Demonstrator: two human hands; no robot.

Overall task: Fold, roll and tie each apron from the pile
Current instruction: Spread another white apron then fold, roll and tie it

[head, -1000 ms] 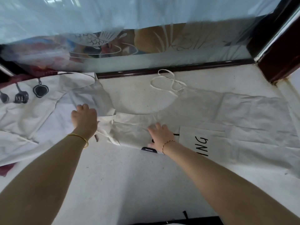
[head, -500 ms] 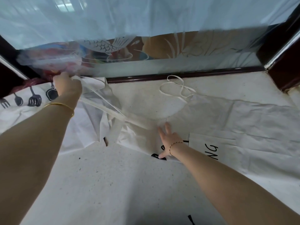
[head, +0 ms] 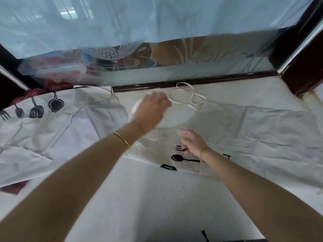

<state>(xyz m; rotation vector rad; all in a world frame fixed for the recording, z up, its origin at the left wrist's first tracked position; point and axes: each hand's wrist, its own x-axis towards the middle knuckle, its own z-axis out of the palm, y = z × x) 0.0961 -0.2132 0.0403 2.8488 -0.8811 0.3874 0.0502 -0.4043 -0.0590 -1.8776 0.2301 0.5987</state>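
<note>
On the desk [head: 157,198] the apron [head: 244,130] lies spread flat. Left hand [head: 150,110], blurred, grip unclear, reaches toward its neck strap [head: 185,100]; right hand [head: 192,142] pins printed corner, fingers bent. Risk: strap snags, dragging the fold crooked.

No readable words, brands or numbers. My apron [head: 227,130] bears only black printed signs: fork, spoon and spatula by my right hand [head: 193,142]. The pile apron [head: 43,130] shows fork, spoon, spatula, pan.
</note>
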